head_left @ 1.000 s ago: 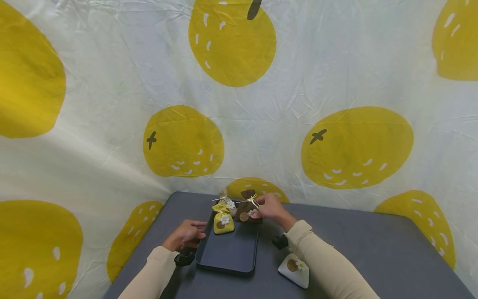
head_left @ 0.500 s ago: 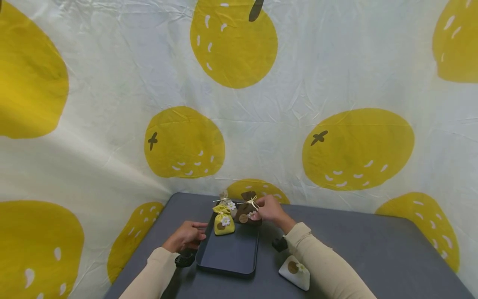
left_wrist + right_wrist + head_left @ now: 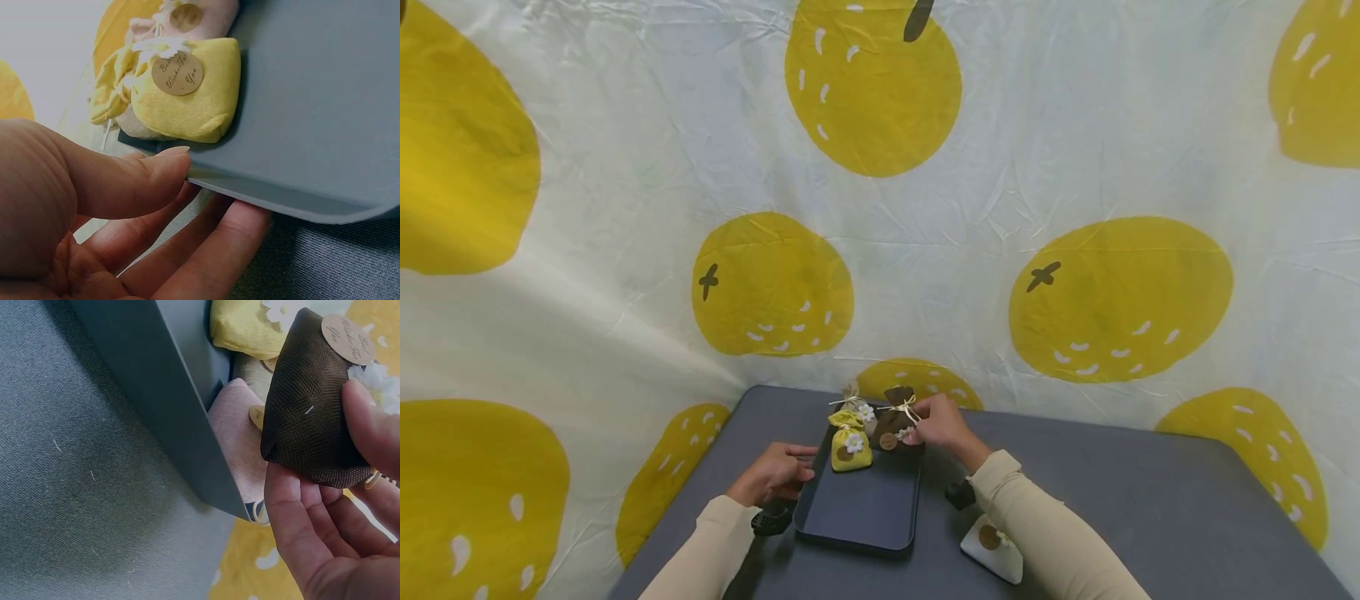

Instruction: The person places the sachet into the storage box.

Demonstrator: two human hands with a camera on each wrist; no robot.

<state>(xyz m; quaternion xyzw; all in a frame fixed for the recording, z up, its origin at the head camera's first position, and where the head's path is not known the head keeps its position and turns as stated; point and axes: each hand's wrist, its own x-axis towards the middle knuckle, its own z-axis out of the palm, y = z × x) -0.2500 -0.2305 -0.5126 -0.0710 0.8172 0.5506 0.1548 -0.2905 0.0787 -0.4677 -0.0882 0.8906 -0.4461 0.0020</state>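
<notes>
My right hand holds a small brown drawstring pouch between thumb and fingers, above the far right end of a dark grey tray. A round tag and a white flower sit on the pouch. With thumb at the rim and fingers underneath, my left hand grips the tray's left edge. Inside the tray a yellow pouch lies near the left wall, partly over a beige pouch. A pink pouch lies in the far right corner, below the brown one; the head view hides it.
A white pouch with a brown round tag lies on the grey table, right of the tray and partly behind the right sleeve. Behind the table hangs a white cloth with yellow fruit prints.
The brown pouch and my right hand have shifted slightly down and left, over the tray's far end. My left hand stays at the tray's edge.
</notes>
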